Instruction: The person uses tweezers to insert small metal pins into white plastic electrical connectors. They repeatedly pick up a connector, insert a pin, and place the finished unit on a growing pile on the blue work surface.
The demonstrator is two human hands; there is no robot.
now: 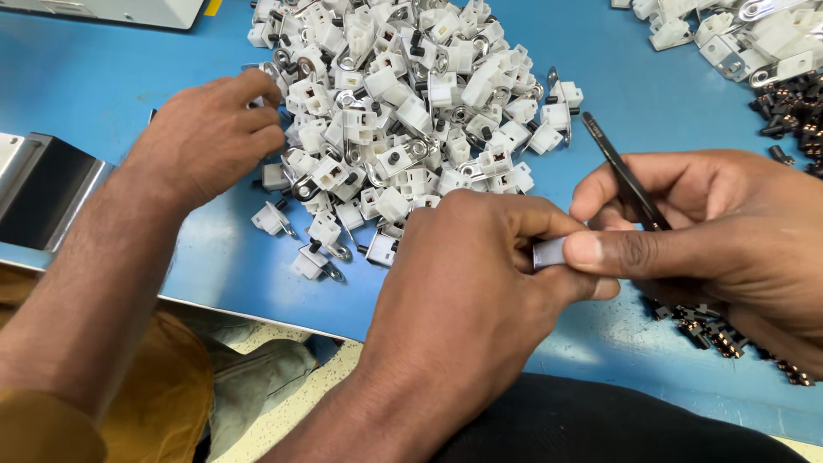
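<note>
The left hand (467, 274), fingers closed, pinches a small white switch part (549, 252) whose long axis points to 3 o'clock, against the thumb of the right hand (720, 231), which grips black tweezers (619, 171) slanting toward 11 o'clock, tips just above the part.

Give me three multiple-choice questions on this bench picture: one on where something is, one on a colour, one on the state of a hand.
1. Where is the pile of white parts?
A. In a box
B. On the blue table
C. On the floor

2. What colour are the tweezers?
A. Red
B. White
C. Black

3. What is the right hand doing?
A. Gripping the tweezers
B. Lying flat and open
C. Holding a cup

Answers:
1 B: the white parts lie heaped on the table.
2 C: the tweezers are black.
3 A: the right hand is closed round them, while the left hand pinches a grey part.
</note>
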